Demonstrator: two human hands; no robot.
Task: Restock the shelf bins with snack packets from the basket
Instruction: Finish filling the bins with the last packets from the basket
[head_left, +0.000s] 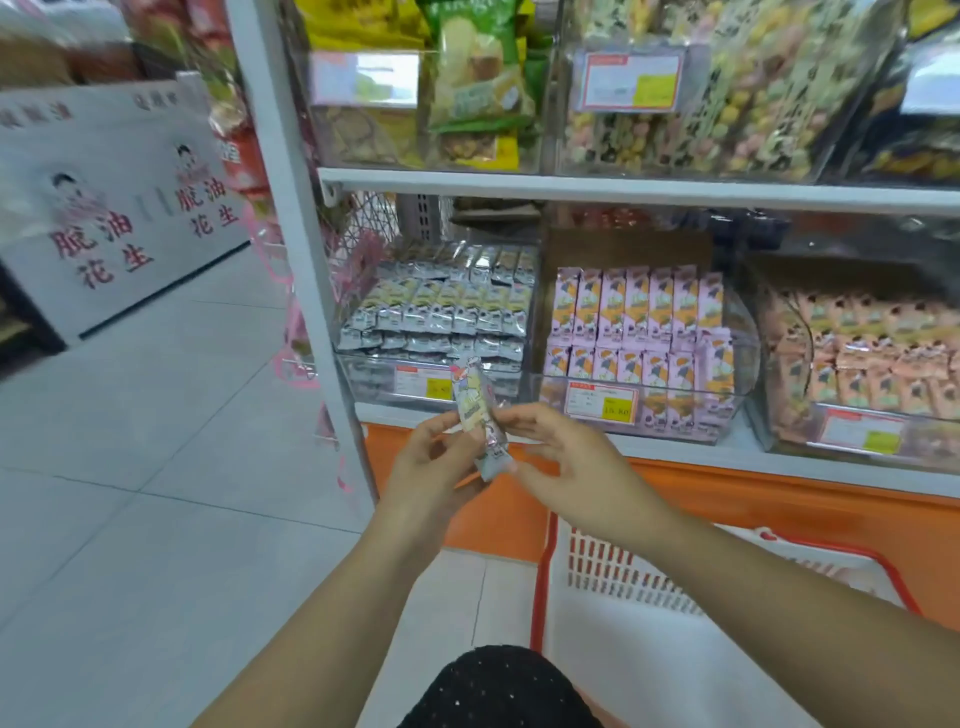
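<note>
We see a floor (130, 493) of large pale grey tiles with thin dark joints, lit softly and evenly. The white upright (306, 260) of a shelving unit rises mid-frame and carries a white shelf board (623, 187) off to the right. An orange base panel (779, 514) runs below. A pink wire rack (291, 332) hangs beside the upright. At far left stands a white box (119, 208) printed with red characters.

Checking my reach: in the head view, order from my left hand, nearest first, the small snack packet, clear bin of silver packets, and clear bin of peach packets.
1. Small snack packet, in the left hand.
2. Clear bin of silver packets, ahead.
3. Clear bin of peach packets, far right.
</note>
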